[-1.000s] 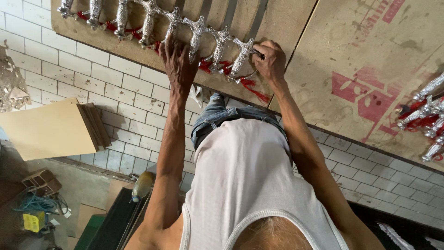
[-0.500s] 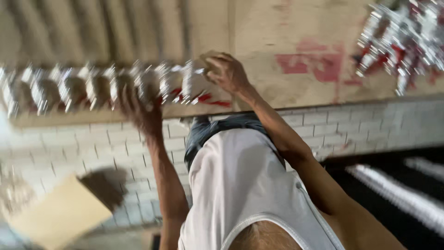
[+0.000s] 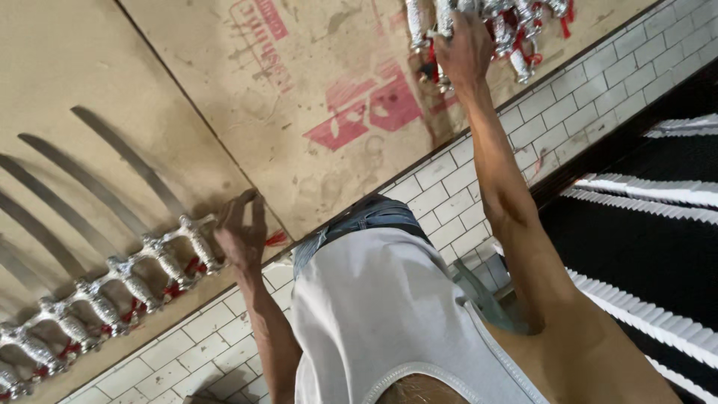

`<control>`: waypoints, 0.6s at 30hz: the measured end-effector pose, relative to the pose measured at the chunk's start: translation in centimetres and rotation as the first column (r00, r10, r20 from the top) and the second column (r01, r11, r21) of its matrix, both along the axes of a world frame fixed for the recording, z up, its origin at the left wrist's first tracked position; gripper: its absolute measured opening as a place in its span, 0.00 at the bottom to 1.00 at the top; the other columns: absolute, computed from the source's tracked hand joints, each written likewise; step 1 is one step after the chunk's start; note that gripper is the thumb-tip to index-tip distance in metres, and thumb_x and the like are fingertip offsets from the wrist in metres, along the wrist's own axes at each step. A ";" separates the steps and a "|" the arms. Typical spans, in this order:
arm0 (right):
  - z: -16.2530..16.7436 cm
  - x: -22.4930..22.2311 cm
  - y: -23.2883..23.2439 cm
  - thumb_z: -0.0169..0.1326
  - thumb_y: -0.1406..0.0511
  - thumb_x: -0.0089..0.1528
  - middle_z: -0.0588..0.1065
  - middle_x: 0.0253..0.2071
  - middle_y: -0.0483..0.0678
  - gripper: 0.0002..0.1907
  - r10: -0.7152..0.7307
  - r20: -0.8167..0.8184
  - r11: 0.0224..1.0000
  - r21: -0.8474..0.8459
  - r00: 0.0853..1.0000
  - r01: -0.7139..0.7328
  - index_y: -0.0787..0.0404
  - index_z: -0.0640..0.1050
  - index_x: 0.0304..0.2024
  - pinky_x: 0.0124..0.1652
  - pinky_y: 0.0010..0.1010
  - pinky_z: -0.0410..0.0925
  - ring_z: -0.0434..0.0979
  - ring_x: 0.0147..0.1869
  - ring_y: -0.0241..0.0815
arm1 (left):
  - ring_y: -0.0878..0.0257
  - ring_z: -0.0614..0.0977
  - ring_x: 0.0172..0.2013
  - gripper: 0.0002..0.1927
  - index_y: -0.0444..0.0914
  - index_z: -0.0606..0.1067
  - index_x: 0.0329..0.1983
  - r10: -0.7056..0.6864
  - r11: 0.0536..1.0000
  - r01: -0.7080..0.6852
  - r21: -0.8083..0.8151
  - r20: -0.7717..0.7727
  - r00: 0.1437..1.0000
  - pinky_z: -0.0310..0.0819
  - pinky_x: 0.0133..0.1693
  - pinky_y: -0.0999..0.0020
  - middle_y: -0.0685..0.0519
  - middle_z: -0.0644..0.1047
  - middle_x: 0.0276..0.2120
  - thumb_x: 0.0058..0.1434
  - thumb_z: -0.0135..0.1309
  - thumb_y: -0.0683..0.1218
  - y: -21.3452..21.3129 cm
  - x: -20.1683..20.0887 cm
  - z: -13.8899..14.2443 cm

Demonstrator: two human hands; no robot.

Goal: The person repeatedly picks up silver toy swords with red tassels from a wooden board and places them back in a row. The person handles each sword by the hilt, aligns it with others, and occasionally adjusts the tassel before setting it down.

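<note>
Several curved steel blades (image 3: 90,187) with ornate silver hilts (image 3: 134,280) and red tassels lie side by side in a row on brown cardboard (image 3: 224,90). My left hand (image 3: 241,238) rests with its fingers spread on the last hilt (image 3: 198,241) at the row's right end. My right arm stretches out to a second bunch of silver hilts (image 3: 516,30) at the top right. My right hand (image 3: 464,52) curls over one hilt there, and its fingers are partly hidden among the hilts. My white vest (image 3: 389,322) and jeans fill the lower middle.
The cardboard sheet carries a red print (image 3: 366,112) and lies on a white tiled floor (image 3: 449,187). A black surface with white ribbed strips (image 3: 651,194) runs along the right side. A dark grey-green object (image 3: 482,295) sits by my right hip.
My right hand has left the end of the row and reached over to the bunch of hilts on the right. My left hand stays at the row's end. The view has swung.
</note>
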State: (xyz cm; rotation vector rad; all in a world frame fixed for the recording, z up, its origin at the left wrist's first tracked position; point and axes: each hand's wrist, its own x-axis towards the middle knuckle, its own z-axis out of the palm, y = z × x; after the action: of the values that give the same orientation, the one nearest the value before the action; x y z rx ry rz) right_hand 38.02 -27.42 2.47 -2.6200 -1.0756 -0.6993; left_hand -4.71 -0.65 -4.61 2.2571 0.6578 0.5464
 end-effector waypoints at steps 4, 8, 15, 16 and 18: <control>-0.7 4.4 1.8 0.64 0.44 0.61 0.77 0.38 0.66 0.32 -0.205 -0.125 0.968 -0.172 0.971 0.182 0.69 0.80 0.32 0.18 0.47 0.67 0.75 0.22 0.52 | 0.54 0.85 0.47 0.08 0.37 0.82 0.46 -0.134 0.980 0.144 -0.138 0.079 0.988 0.80 0.50 0.62 0.45 0.84 0.46 0.65 0.62 0.42 -3.9 6.6 1.4; -1.2 5.6 3.4 0.66 0.48 0.59 0.76 0.20 0.56 0.26 -0.233 -0.082 0.970 -0.096 0.969 0.225 0.59 0.78 0.19 0.21 0.47 0.66 0.75 0.22 0.51 | 0.57 0.85 0.48 0.11 0.36 0.82 0.47 -0.183 0.897 0.223 -0.382 0.140 0.973 0.79 0.52 0.63 0.48 0.84 0.47 0.63 0.63 0.44 -7.4 11.5 2.5; 1.1 -8.2 4.2 0.64 0.62 0.57 0.79 0.30 0.44 0.12 0.343 -0.787 0.858 0.485 0.513 0.171 0.64 0.80 0.38 0.29 0.28 0.70 0.78 0.29 0.34 | 0.58 0.76 0.60 0.29 0.34 0.68 0.65 0.030 0.377 0.151 -0.914 0.175 0.984 0.74 0.59 0.63 0.48 0.73 0.60 0.69 0.53 0.57 -9.2 15.7 2.3; 0.5 -11.7 5.0 0.64 0.65 0.59 0.80 0.34 0.42 0.12 0.464 -0.752 0.809 0.575 0.467 0.122 0.64 0.80 0.43 0.32 0.24 0.73 0.81 0.33 0.31 | 0.59 0.73 0.63 0.32 0.34 0.65 0.68 0.076 0.298 0.191 -0.935 0.223 0.972 0.71 0.62 0.64 0.48 0.70 0.63 0.69 0.53 0.58 -9.0 16.1 2.1; -0.5 -16.8 6.0 0.61 0.68 0.59 0.79 0.31 0.44 0.14 0.488 -0.818 0.866 0.496 0.305 -0.056 0.65 0.82 0.48 0.28 0.22 0.68 0.74 0.29 0.31 | 0.51 0.80 0.51 0.27 0.26 0.73 0.64 0.032 0.349 0.033 -0.937 0.047 0.998 0.76 0.53 0.56 0.36 0.75 0.54 0.69 0.54 0.51 -8.4 16.3 1.9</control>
State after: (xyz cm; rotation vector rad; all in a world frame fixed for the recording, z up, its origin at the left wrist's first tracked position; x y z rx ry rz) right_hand 21.26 -21.41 1.95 -1.8075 -0.8041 0.6389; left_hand 11.62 -9.01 -2.69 1.0908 0.6857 0.1141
